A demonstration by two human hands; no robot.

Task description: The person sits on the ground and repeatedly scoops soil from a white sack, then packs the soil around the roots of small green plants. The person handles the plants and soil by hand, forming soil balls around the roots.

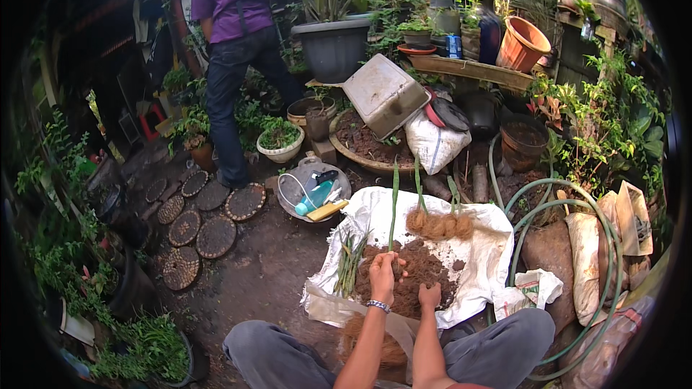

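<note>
My left hand (383,276) holds a long, upright green plant cutting (394,205) near its base, above a heap of brown soil (416,265). To its right, my right hand (430,296) touches the soil, its fingers partly hidden; whether it grips any is unclear. The soil lies on a white woven sack (486,248). At the sack's left lies a bunch of narrow green cuttings (349,267). Beyond the soil sit several cuttings with their bases in brown fibre balls (439,224). Between my knees, brown fibre (373,343) shows in a clear plastic bag.
A round basin (294,194) with a teal bottle and tools stands beyond the sack at left. A coiled green hose (611,259) and filled bags lie at right. Round stepping stones (216,237) cover ground at left. A person (235,16) stands behind, near potted plants and an upturned tub (386,94).
</note>
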